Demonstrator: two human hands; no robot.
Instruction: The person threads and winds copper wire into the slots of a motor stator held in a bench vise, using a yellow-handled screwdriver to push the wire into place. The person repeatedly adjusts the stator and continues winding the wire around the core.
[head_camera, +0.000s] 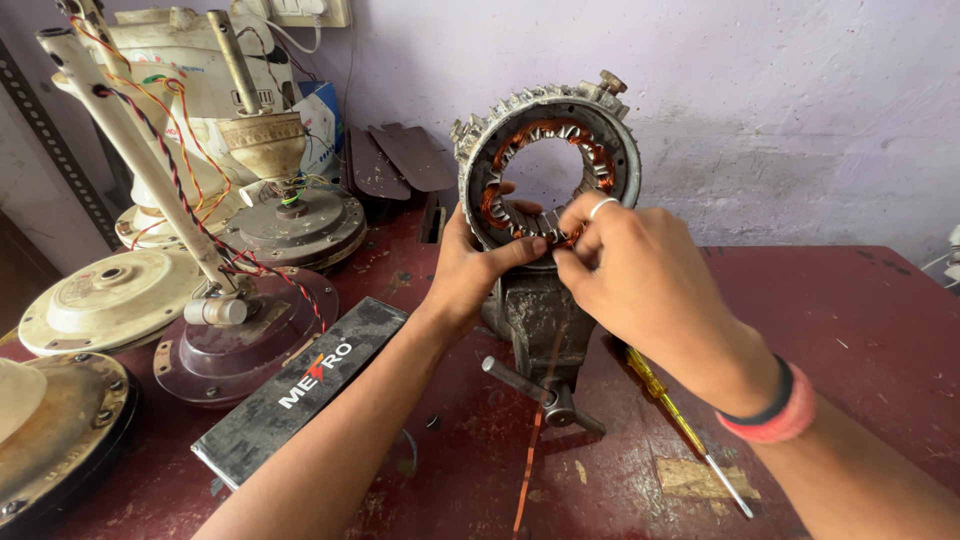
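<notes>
Head view, looking down at a dark red surface (860, 310). Centre of frame, upper half: a ring-shaped motor stator (547, 165) with copper windings around its inner bore stands upright on edge, seated in a small grey bench vise (535, 320) whose handle bar points toward the lower centre. Left hand (470, 270) comes up from the lower centre; its fingers wrap the lower left rim of the stator, thumb laid across the front face, so they are clamped on the stator. Right hand (630, 275) enters from the lower right, a silver ring on one finger and black and red bands at the wrist; its fingers are pinched together at the bottom of the bore, on the windings beside the left thumb. What exactly sits between the fingertips I cannot tell. Just below the right forearm, right of the vise, a yellow-handled screwdriver (680, 425) lies on the surface, tip toward the lower right. Lower left of centre: a flat dark box (300, 390) lies diagonally. Left third of frame: several ceiling fan motor housings (110, 300), cream and brown, one with a down rod (130, 150) leaning to the upper left and twisted red-black wire along it. Behind, a pale lilac wall (780, 100).
</notes>
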